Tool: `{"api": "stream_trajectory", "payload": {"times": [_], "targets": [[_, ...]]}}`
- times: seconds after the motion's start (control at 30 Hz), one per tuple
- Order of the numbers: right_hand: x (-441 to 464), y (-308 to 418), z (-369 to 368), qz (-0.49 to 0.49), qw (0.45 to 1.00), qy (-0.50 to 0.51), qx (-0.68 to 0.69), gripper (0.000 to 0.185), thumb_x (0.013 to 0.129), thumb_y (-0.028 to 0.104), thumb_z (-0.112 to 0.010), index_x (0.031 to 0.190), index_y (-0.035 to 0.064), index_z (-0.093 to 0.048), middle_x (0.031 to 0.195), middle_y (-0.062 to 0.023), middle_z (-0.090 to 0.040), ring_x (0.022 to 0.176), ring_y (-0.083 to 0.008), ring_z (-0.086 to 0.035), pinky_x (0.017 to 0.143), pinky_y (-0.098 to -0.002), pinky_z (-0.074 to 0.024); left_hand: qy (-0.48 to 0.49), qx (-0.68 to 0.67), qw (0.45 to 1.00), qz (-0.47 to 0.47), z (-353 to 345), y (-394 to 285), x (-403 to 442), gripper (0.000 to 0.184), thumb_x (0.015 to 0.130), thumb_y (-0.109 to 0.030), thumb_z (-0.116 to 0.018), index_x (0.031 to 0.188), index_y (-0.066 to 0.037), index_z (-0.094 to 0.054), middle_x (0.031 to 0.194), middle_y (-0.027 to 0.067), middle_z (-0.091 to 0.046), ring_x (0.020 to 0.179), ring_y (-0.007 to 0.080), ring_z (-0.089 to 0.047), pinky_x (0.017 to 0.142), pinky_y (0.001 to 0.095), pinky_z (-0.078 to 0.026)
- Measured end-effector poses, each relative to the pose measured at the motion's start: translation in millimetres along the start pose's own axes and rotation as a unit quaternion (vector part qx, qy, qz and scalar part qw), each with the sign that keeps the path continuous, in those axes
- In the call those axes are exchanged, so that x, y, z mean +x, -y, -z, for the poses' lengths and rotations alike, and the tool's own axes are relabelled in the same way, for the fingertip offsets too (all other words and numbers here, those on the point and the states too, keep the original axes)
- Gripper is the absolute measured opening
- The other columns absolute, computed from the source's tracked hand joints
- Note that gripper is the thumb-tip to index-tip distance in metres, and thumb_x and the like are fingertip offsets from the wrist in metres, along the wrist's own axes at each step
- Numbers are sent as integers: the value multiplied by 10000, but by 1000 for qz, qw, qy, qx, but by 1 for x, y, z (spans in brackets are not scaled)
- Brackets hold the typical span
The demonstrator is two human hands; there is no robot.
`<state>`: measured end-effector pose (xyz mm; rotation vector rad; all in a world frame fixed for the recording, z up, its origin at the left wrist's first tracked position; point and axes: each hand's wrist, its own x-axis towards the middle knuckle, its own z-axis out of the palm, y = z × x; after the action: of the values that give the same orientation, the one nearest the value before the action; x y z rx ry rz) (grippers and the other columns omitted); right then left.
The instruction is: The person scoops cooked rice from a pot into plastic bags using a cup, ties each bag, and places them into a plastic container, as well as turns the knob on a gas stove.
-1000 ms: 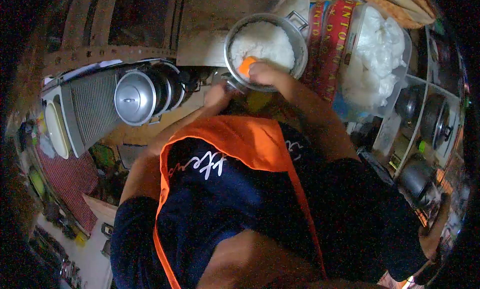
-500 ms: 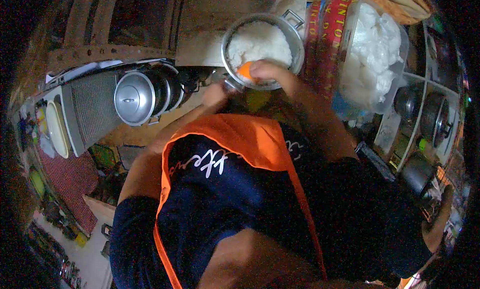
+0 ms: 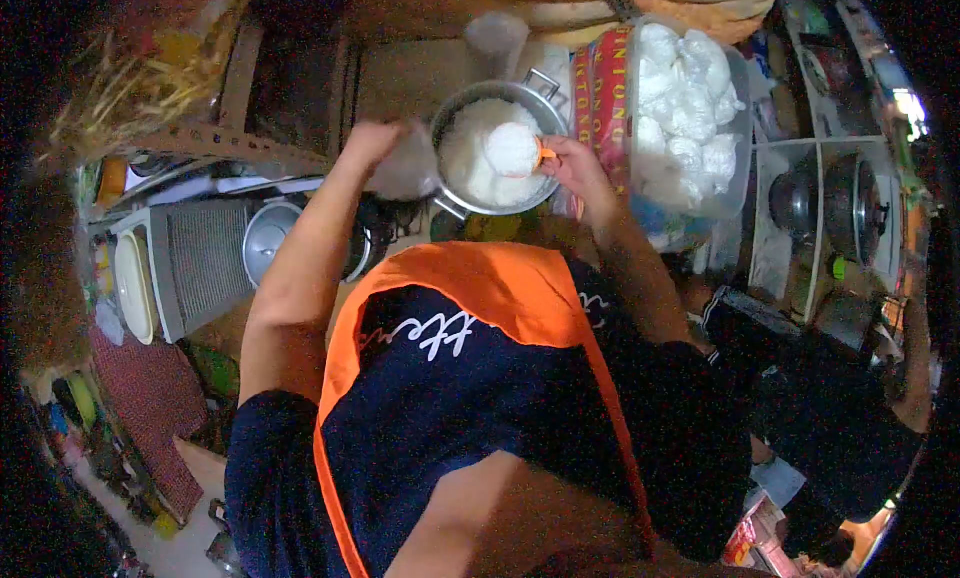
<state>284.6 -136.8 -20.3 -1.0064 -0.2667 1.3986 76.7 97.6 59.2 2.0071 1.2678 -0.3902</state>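
Observation:
A metal pot (image 3: 447, 183) with side handles holds loose white grains (image 3: 470, 128). Over it, my right hand (image 3: 578, 170) is closed on the handle of an orange scoop (image 3: 545, 154), which is heaped with the white grains. To the left of the pot, my left hand (image 3: 376, 144) is closed on a clear plastic bag (image 3: 408, 166). The bag is blurred by motion and hangs beside the pot's rim; its opening cannot be made out.
Right of the pot stand a red printed sack (image 3: 612, 98) and a clear plastic tub (image 3: 742, 128) with several white-filled bags. A translucent container (image 3: 497, 36) is behind the pot. Lidded pots (image 3: 272, 240) sit at left. Another person (image 3: 830, 428) is at lower right.
My left hand has left the pot's near side, moving up and left, and now has the clear bag. My right hand has lifted the orange scoop, now heaped, out of the grains.

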Motion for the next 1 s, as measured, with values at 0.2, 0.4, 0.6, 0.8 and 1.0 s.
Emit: {"api": "stream_trajectory", "payload": {"times": [0.2,0.4,0.6,0.8,1.0], "targets": [[-41,37,-27,90,987,135,2,106,666,139,-439,642,36,-428,641,-41,-433,591,-145,-419,513,-256,-325,82,-353,928,-89,-27,-73,19,298,713,-273,-552,954,-100,-573,935,69,-559,851,199,-519,686,363,-429],[-46,48,-47,63,995,22,-68,101,731,128,-443,668,50,-449,594,-5,-404,537,-94,-380,483,-209,-289,218,-385,880,-173,-46,-119,-16,234,744,-250,-519,910,-104,-596,842,32,-574,739,162,-547,630,300,-447],[-32,65,-70,115,925,-62,-356,113,738,148,-459,670,59,-478,604,30,-433,469,-47,-354,422,-188,-286,188,-384,871,-242,-71,-110,-21,295,786,-260,-456,1036,-125,-535,876,36,-560,761,122,-504,672,251,-406],[13,67,-85,130,828,-105,-536,134,745,157,-453,776,29,-478,647,-69,-535,539,-176,-511,491,-294,-403,213,-591,772,-98,-71,-91,-20,256,822,-271,-401,1007,-143,-525,771,24,-530,577,104,-439,455,274,-361],[47,74,-114,136,597,-132,-779,158,764,149,-406,814,12,-467,777,-204,-543,751,-352,-524,648,-428,-402,265,-645,716,-5,-73,-74,24,236,842,-246,-337,956,-126,-505,805,69,-545,622,200,-541,478,357,-474]]}}
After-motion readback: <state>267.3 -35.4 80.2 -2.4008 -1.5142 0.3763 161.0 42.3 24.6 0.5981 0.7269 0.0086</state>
